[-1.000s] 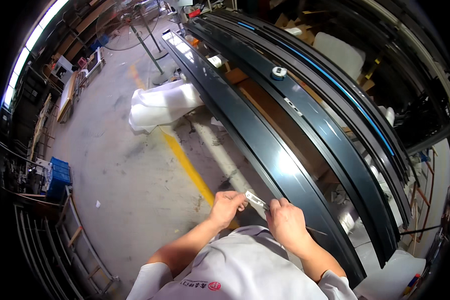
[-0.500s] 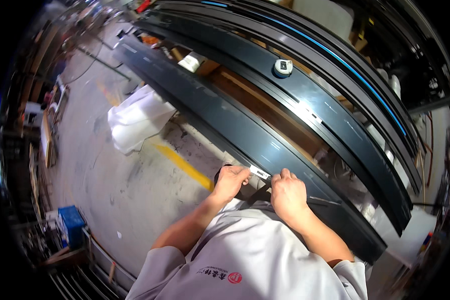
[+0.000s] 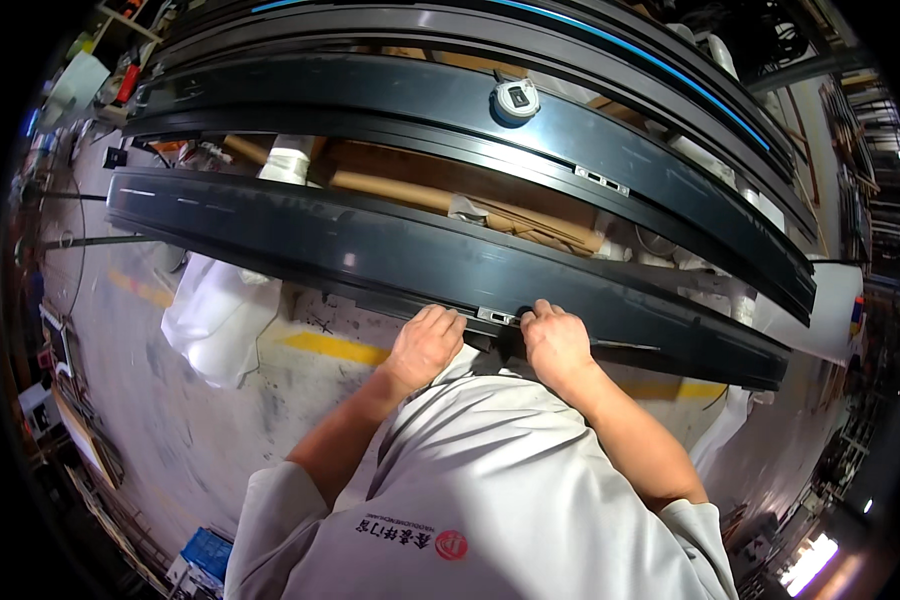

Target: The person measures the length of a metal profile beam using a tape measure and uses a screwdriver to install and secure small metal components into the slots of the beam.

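Observation:
A long dark grey metal profile (image 3: 300,232) lies crosswise in front of me. Along its near edge sits a small silver slotted plate (image 3: 497,317), between my two hands. My left hand (image 3: 425,347) is closed, its curled fingers at the profile's near edge just left of the plate; what they grip, if anything, is hidden. At the plate's right end, my right hand (image 3: 555,342) is closed too, with a small dark thing at its fingertips that I cannot make out.
A second dark profile (image 3: 370,95) lies beyond, bearing a white tape measure (image 3: 515,98) and a similar silver plate (image 3: 602,180). Cardboard tubes (image 3: 400,190) show between the profiles. White sheeting (image 3: 220,320) hangs at the left, above a yellow floor line (image 3: 332,348).
My view has turned, so the profiles now run more level. The silver plate, earlier tilted between my fingers, now lies along the profile's edge. My left hand has shifted off it leftward.

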### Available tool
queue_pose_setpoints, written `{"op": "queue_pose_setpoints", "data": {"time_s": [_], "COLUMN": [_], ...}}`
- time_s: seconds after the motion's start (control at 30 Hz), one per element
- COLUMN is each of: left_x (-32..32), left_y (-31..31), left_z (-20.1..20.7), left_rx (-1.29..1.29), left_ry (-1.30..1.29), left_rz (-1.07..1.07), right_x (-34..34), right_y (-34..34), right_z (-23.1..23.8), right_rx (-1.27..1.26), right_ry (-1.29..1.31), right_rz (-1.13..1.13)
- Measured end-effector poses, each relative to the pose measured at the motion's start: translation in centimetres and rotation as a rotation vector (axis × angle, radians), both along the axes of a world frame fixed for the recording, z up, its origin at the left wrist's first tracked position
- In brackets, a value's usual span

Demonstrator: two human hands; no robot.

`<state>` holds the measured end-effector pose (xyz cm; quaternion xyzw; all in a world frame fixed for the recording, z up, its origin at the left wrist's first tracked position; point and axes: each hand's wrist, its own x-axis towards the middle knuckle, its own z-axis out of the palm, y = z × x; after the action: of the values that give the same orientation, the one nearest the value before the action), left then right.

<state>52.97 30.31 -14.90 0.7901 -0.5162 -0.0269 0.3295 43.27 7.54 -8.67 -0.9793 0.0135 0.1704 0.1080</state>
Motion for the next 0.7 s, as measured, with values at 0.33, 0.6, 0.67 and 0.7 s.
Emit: {"op": "queue_pose_setpoints", "data": {"time_s": [0.33, 0.6, 0.67, 0.7], "left_x": [1.7, 2.6, 2.7, 2.7], "left_y": [0.2, 0.3, 0.4, 0.4], "left_z": [-2.2, -1.9, -2.0, -2.0], "left_rx": [0.212, 0.312, 0.331, 0.326], "left_ry": [-0.158, -0.323, -0.350, -0.376], "left_rz": [-0.335, -0.468, -0.497, -0.502], "right_x": [0.3, 0.1, -0.2, -0.3], "right_y": [1.0, 1.1, 1.1, 1.2], "right_z": [-0.4, -0.6, -0.6, -0.7], "right_rx": [-0.019, -0.013, -0.020, -0.023], "right_ry": [0.070, 0.073, 0.076, 0.077], "right_rz": [-0.024, -0.039, -0.044, -0.046]}}
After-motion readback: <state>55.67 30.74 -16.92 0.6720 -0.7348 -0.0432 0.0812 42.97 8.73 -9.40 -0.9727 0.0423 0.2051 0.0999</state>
